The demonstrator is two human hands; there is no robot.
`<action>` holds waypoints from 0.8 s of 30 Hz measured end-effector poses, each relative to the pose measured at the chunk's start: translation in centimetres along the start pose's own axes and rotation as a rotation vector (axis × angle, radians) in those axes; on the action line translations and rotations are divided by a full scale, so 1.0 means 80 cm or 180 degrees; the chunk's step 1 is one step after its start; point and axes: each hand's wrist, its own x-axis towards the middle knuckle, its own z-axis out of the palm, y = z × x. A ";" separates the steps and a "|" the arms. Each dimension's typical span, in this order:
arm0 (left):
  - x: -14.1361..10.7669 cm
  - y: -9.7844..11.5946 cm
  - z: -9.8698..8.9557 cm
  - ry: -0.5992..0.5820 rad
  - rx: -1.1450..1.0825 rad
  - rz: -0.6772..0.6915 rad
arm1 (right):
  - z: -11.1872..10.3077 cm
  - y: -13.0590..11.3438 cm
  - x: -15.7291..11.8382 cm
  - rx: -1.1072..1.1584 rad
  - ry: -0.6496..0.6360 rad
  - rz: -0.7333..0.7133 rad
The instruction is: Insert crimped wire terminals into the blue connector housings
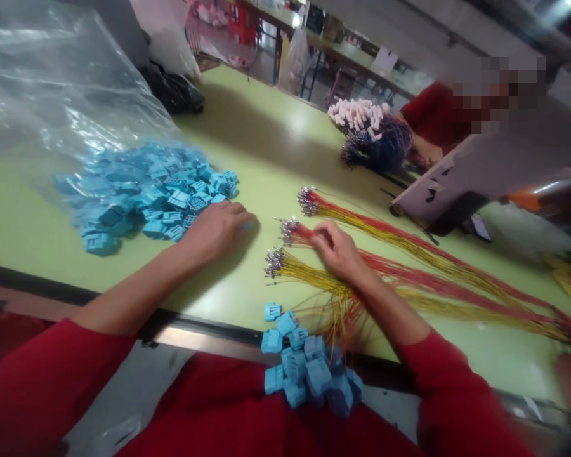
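My left hand (221, 228) is closed beside the pile of blue connector housings (171, 197), with a bit of blue showing at its fingertips, a housing mostly hidden by the fingers. My right hand (335, 249) pinches red wires (304, 235) just behind their metal terminals (289, 230). Below that hand lies a bundle of yellow wires (309, 273), its terminals (275, 260) bunched at the left end. A further bundle of red and yellow wires (361, 219) runs along its far side. Several blue housings with wires in them (304, 362) hang in a cluster at the table's near edge.
A clear plastic bag (66, 82) partly covers the blue pile on the green table (228, 114). Across the table, a person in a red sleeve (431, 111) is near dark wires with pale pink connectors (361, 117). A grey panel (485, 158) stands at the right.
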 end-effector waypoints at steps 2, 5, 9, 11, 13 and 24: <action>-0.002 0.011 -0.008 -0.0008 -0.0052 -0.0236 | -0.001 -0.003 -0.001 0.0196 -0.0176 0.0016; -0.006 0.027 -0.026 0.0242 -0.0797 -0.0730 | 0.003 -0.012 -0.005 0.0577 -0.0578 0.0104; -0.017 0.048 -0.044 0.0388 -0.2015 -0.1308 | 0.017 -0.021 -0.011 0.0736 -0.0943 0.0044; -0.025 0.059 -0.046 0.0465 -0.2389 -0.1505 | 0.021 -0.023 -0.013 0.0771 -0.0900 0.0033; -0.035 0.069 -0.044 0.0539 -0.2759 -0.1652 | 0.021 -0.026 -0.015 0.0958 -0.0815 0.0191; -0.073 0.082 -0.019 0.0234 -0.3872 -0.2191 | 0.036 -0.031 -0.003 0.1073 -0.0889 0.0297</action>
